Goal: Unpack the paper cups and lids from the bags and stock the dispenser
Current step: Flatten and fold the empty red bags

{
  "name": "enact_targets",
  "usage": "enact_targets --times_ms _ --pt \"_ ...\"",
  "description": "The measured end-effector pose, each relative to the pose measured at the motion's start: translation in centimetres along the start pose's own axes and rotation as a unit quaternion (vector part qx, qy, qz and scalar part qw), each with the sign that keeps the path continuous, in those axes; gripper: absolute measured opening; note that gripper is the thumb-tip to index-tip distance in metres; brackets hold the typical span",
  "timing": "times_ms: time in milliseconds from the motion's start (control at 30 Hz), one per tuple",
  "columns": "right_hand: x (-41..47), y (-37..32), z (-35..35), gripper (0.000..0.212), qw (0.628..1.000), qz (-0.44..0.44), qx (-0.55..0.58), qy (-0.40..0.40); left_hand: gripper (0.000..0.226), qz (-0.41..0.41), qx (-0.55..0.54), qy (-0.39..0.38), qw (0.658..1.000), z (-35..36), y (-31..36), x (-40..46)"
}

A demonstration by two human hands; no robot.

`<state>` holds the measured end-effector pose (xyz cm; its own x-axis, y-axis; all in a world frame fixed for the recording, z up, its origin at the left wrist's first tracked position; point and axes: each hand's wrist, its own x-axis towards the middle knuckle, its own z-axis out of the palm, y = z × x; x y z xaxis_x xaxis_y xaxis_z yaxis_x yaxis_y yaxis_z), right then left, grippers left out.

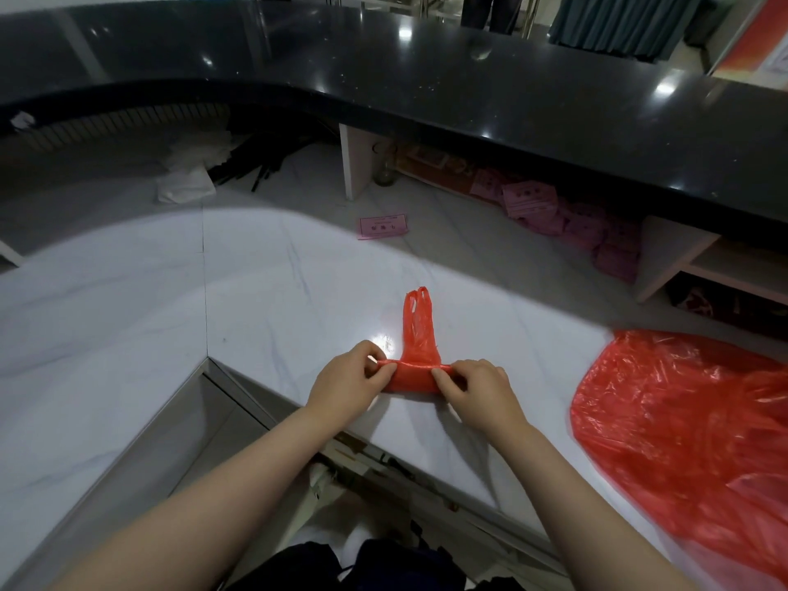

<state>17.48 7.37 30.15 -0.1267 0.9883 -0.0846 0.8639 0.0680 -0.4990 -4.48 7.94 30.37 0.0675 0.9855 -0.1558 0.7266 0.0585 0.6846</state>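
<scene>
Both hands are pinching the rolled red bag (412, 377) w/ thumb & curled fingers: left hand (347, 379) is holding its left end, right hand (477, 392) its right end, so the roll is lying crosswise btwn the two grips, flat on the white marble surface (256, 300) near its front edge, while the bag's handles are sticking out away from the person past the grips. Well to the right a second, larger red bag (682, 424) is lying spread & crumpled on the same surface; further back a pink slip (382, 226) is lying flat, w/ more pink slips (567, 215) piled under the black counter (469, 91).
</scene>
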Motion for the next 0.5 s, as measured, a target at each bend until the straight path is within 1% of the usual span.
enact_targets --times_ms 100,167,200,267,333,400,500 --pt "1.1 -0.5 -0.2 0.048 0.999 0.027 -0.018 -0.01 0.018 0.005 0.019 0.013 1.0 0.1 0.1 1.4" --pt "1.6 -0.8 -0.2 0.05 0.998 0.045 -0.044 -0.006 0.021 0.024 0.055 0.024 0.998 0.4 0.2 1.8" --pt "1.7 -0.8 -0.2 0.048 0.997 0.052 -0.057 0.004 0.023 0.036 0.073 0.034 0.996 0.6 0.2 2.0" --pt "2.0 -1.0 -0.2 0.037 0.996 0.063 -0.052 0.036 0.025 0.06 0.09 0.061 0.992 0.9 0.0 2.3" --pt "2.0 -1.4 -0.2 0.026 0.996 0.05 -0.03 0.062 0.019 0.096 0.111 0.075 0.986 1.0 -0.1 2.6" --pt "1.9 -1.7 0.0 0.019 0.996 0.023 -0.032 0.075 0.008 0.141 0.142 0.073 0.977 1.1 0.0 2.8" --pt "1.7 -1.8 0.5 0.018 0.995 0.008 -0.037 0.094 0.003 0.171 0.16 0.075 0.969 1.2 0.0 2.9"
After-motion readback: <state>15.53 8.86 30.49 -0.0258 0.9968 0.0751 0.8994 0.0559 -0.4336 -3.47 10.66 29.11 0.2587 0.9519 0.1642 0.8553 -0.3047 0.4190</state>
